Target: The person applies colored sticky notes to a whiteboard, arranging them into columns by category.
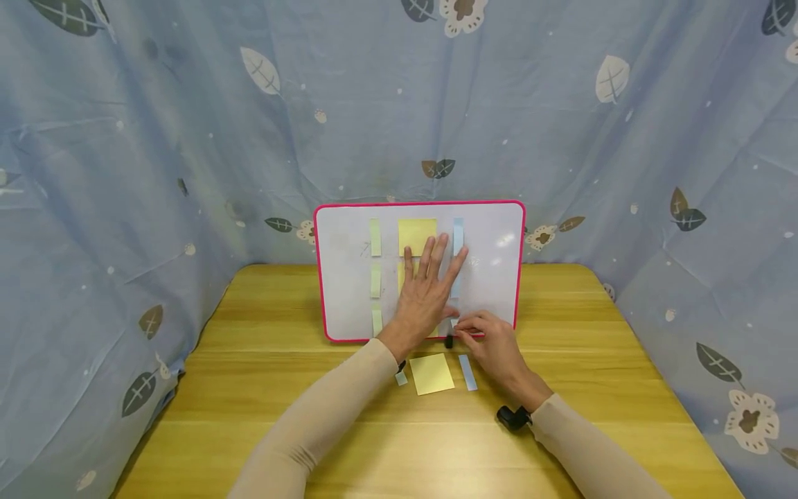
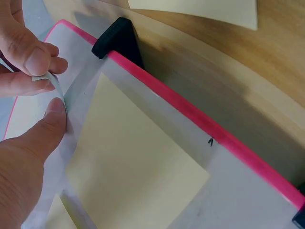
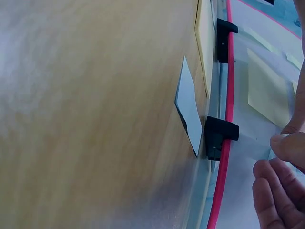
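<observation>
A whiteboard [image 1: 492,284] with a pink rim stands upright on the table. My left hand [image 1: 420,301] lies against it with spread, straight fingers, over the middle column of yellow sticky notes [image 1: 416,227] and reaching the blue strips [image 1: 458,232]. Low on the right column, my right hand [image 1: 494,343] pinches one end of a pale blue sticky strip [image 2: 59,89]. In the left wrist view the strip curls away from the board, and the left thumb [image 2: 45,131] presses beside its other end. A lower yellow note [image 2: 138,157] sits next to it.
On the table before the board lie a yellow note pad [image 1: 432,374], a blue strip pad [image 1: 467,373] and a small pale green pad [image 1: 401,378]. Black feet [image 3: 220,136] hold the board's lower edge. Green strips [image 1: 375,237] form the left column. A patterned curtain [image 1: 374,104] hangs behind.
</observation>
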`<state>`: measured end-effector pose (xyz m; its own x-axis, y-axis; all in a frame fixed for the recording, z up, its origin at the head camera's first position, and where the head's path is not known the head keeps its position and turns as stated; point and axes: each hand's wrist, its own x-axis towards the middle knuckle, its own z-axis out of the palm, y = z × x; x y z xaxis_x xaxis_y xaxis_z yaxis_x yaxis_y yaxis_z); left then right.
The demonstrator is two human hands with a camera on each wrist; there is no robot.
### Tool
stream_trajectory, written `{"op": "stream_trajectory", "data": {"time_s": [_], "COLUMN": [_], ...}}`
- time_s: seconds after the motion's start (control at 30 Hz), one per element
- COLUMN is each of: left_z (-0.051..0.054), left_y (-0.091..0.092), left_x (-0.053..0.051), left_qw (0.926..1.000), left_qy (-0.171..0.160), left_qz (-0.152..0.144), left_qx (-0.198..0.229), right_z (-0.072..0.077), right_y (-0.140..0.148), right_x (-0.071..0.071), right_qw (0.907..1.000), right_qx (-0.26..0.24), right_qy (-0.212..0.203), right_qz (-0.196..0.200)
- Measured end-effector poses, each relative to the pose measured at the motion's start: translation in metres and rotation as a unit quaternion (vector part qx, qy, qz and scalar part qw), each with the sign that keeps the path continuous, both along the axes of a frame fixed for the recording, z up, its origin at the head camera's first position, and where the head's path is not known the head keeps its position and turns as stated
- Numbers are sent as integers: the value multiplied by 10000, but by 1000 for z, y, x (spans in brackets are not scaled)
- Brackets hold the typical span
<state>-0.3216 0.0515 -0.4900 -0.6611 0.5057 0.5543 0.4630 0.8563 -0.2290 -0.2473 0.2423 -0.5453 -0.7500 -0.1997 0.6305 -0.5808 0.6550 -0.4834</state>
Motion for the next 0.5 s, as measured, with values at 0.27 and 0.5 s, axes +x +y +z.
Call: {"op": "stream_trajectory", "data": {"time_s": [0.27,0.5], "left_z": [1,7], "left_y": [-6,-22], "left_x": [4,11], "left_qw": [9995,9990], "left_qy": [257,367], "left_qz": [-138,-235], "left_qx": [-115,-133], "right_z": [-1,3], "right_y": [5,11], "right_x": [2,6], "right_qw": [9997,9998], "right_qx": [-122,-163], "right_qy": [-225,-123], "right_qz": [36,-17]}}
